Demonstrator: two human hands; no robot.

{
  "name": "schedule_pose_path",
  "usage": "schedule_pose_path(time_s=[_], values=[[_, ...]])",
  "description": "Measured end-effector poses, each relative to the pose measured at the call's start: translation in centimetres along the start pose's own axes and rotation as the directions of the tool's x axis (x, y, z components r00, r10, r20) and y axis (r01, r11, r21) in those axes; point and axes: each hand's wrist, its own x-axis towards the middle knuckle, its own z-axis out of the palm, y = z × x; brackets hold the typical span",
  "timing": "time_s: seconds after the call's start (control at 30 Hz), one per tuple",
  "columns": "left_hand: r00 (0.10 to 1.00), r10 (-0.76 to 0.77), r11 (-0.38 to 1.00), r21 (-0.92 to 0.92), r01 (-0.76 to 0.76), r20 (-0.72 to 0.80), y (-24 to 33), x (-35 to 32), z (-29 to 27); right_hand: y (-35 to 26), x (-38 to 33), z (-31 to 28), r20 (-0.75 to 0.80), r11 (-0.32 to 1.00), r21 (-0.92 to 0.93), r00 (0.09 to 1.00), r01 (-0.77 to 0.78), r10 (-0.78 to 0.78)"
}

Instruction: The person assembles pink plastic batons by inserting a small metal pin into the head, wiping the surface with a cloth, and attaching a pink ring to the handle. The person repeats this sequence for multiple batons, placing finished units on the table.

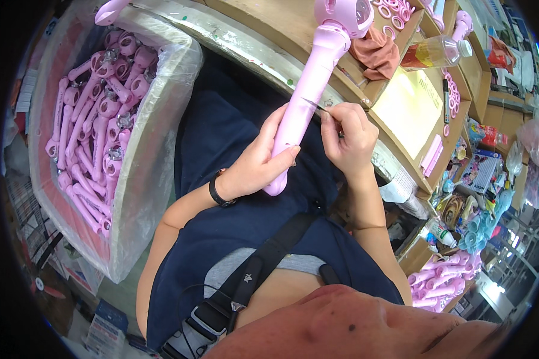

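A pink plastic toy wand [305, 96] with a round head lies slantwise over my lap, its head towards the table and its rounded end near my body. My left hand [257, 158] is wrapped around the lower handle, thumb on top. Pinched between the thumb and fingers of my right hand [350, 137] is a thin dark pointed tool [317, 106]. Its tip meets the wand's shaft about midway, beside a faint mark. Whether the tool is a fine brush or a blade, I cannot tell.
A lined bin [188, 78] of similar pink wands [96, 113] stands at my left. On the table are a crumpled reddish cloth [377, 54], a bottle of yellowish liquid [434, 52], a yellow paper sheet [408, 113] and pink rings [452, 99]. More pink wands [443, 281] lie at lower right.
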Motion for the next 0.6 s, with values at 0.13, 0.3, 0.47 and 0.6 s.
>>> schedule_pose_path(time_s=[0.13,0.3,0.47,0.6], values=[[0.999,-0.041,0.999,-0.028,0.041,0.003,0.24,-0.06,0.04,0.25,0.11,0.1,0.03,1.0,-0.006,1.0,0.003,-0.003],[0.999,-0.043,0.997,-0.064,0.043,0.006,0.24,0.03,0.07,0.34,0.1,0.22,-0.025,1.0,0.015,1.0,0.013,-0.012],[1.0,-0.029,1.0,-0.013,0.029,-0.007,0.22,0.02,0.13,0.19,0.1,0.37,-0.015,0.999,-0.032,0.999,-0.039,0.039],[0.999,-0.036,0.999,-0.01,0.036,0.001,0.33,0.03,0.1,0.03,0.06,0.25,0.016,0.999,-0.034,1.0,-0.01,0.01]])
